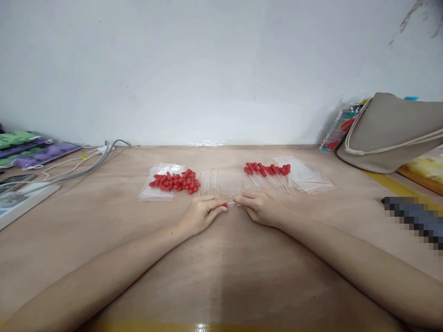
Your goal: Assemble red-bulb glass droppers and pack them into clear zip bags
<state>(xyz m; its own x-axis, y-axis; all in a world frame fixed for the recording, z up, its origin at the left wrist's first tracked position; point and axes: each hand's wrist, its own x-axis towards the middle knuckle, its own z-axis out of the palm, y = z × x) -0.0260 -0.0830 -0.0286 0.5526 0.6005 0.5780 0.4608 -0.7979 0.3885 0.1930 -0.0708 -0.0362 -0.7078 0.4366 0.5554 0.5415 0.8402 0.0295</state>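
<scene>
My left hand (202, 213) pinches a small red rubber bulb (224, 205) over the wooden table (221, 267). My right hand (258, 206) pinches a thin clear glass tube (231, 203) whose end meets the bulb. Just beyond the hands lie a heap of loose red bulbs (176, 181), a row of bare glass tubes (221, 181), and several tubes fitted with red bulbs (268, 173).
Clear zip bags lie under the bulb heap (155, 191) and stacked at the right (306, 177). A beige bag (391, 131) stands at the right, a colourful packet (337, 129) beside it. Grey and white cables (79, 168) and flat items lie at the left. A white wall stands behind.
</scene>
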